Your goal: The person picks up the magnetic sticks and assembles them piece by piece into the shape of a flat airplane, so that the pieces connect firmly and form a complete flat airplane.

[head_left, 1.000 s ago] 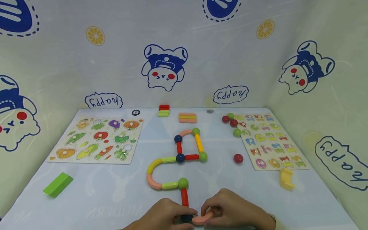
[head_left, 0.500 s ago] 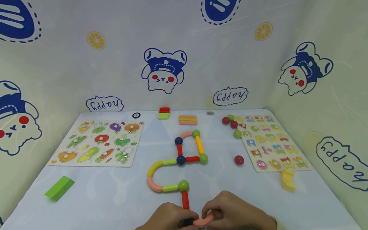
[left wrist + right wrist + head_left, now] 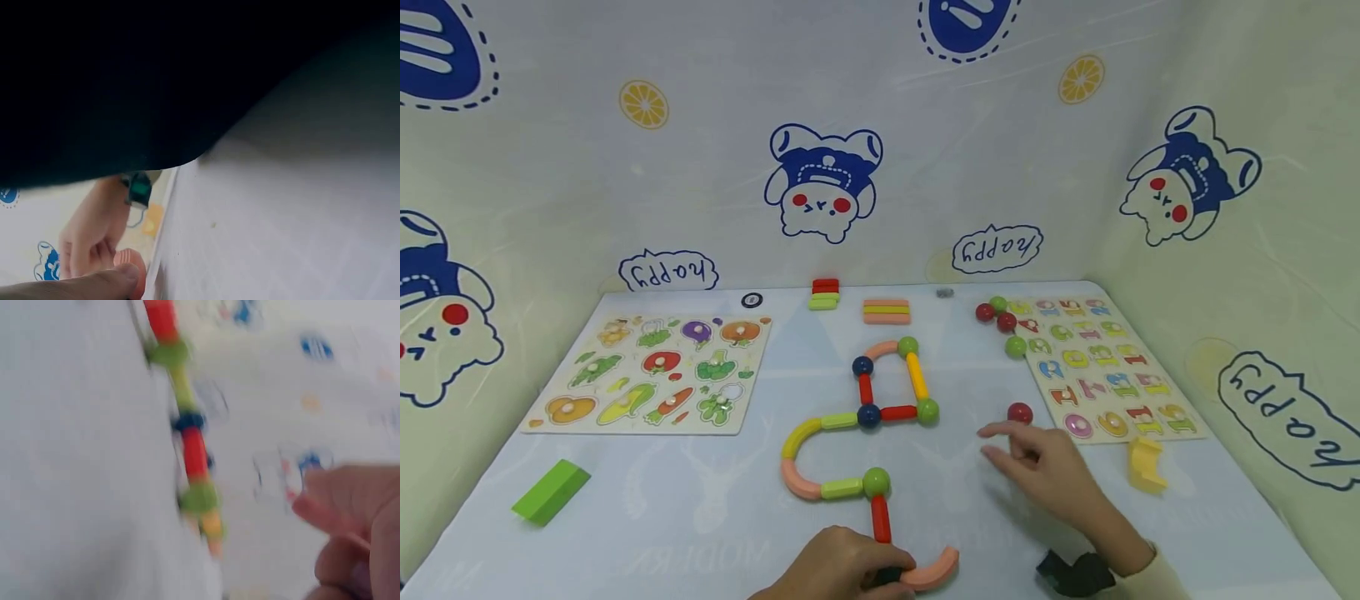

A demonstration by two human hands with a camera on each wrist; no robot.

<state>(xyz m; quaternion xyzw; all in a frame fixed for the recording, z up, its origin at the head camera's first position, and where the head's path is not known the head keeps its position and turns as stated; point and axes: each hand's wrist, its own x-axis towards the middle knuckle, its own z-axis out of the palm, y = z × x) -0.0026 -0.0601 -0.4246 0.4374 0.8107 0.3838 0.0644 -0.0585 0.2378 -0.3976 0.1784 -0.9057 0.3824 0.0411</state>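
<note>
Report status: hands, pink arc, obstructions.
Left hand grips navy ball. Right hand empty, near red ball. Pink arc by navy ball. Left hand hides any join.

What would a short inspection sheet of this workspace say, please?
Surface: white table, faintly printed.
Job's things: rod-and-ball chain with a pink curve at its near end; loose rods at the back; loose balls at right.
Clutter: vegetable puzzle, second puzzle board, green block, yellow block.
Grips: left grip pinches a dark ball beside the pink curve; right grip holds nothing, near a red ball.
Cables: nothing seen.
Surroundings: printed backdrop with bears.
</note>
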